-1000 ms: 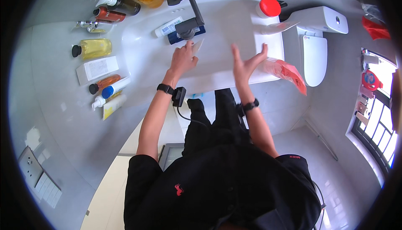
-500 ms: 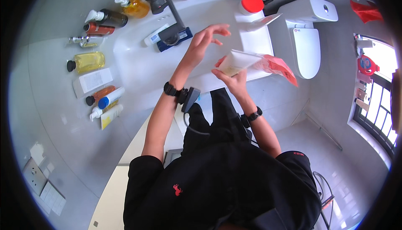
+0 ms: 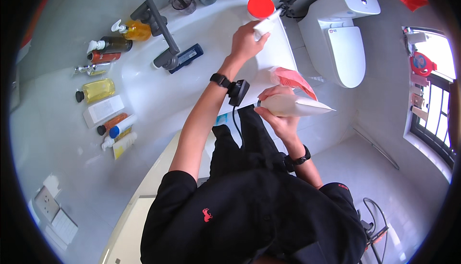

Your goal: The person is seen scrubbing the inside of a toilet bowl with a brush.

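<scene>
My left hand (image 3: 247, 43) reaches over the right side of the white basin (image 3: 211, 40), its fingers closed around a white squeeze tube (image 3: 265, 25). That tube is beside a jar with a red lid (image 3: 260, 7). Nearer to me, my right hand (image 3: 282, 120) grips a larger white squeeze tube (image 3: 300, 106), held sideways with its flat end pointing right and a dark cap end at the left. A pink-red soft packet (image 3: 295, 81) lies by the basin's right edge, just beyond my right hand. A dark blue item (image 3: 188, 57) lies in the basin under the faucet.
A grey faucet (image 3: 162, 28) arches over the basin's left. Pump bottles (image 3: 136, 31), a yellow bottle (image 3: 99, 90) and a white box (image 3: 104, 110) line the left ledge. Toothbrush cups (image 3: 184, 4) stand at the back. A white toilet (image 3: 346, 55) is at the right.
My left hand has moved right from over the basin and closed on the white tube by the jar. My right hand has come nearer to me, with its tube now turned sideways. The view has shifted.
</scene>
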`<state>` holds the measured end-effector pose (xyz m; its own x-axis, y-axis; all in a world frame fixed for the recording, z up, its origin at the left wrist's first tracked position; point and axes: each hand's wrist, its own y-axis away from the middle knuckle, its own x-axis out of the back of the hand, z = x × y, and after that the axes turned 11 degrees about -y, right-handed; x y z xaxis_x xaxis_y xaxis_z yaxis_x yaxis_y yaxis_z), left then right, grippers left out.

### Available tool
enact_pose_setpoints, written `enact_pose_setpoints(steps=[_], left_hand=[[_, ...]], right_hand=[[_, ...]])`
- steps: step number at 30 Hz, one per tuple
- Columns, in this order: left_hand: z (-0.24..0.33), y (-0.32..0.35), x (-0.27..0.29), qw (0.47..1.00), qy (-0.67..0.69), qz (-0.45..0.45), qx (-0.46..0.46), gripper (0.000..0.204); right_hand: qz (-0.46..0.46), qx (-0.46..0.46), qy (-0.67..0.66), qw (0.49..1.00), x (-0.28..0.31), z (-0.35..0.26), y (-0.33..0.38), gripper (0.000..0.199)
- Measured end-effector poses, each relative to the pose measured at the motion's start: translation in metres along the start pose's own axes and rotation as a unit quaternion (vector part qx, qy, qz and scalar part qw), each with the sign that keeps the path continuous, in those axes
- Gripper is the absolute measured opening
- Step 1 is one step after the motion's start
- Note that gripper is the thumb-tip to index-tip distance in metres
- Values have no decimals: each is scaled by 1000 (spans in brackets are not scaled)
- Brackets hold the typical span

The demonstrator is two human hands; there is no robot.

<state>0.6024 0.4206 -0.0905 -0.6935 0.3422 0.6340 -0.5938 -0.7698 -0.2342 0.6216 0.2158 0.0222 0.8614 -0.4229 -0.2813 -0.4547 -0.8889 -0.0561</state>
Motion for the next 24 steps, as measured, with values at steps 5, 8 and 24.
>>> enact_pose_setpoints(steps=[5, 8, 24], left_hand=[[16, 43, 61, 993, 33, 106, -29, 23], [29, 95, 104, 988, 4, 151, -21, 23], [206, 163, 19, 965, 258, -12, -44, 36]], right_hand=[[-16, 46, 42, 998, 26, -13, 4, 27], [4, 45, 28, 999, 44, -27, 15, 25], [258, 128, 200, 937, 276, -110, 187, 40]])
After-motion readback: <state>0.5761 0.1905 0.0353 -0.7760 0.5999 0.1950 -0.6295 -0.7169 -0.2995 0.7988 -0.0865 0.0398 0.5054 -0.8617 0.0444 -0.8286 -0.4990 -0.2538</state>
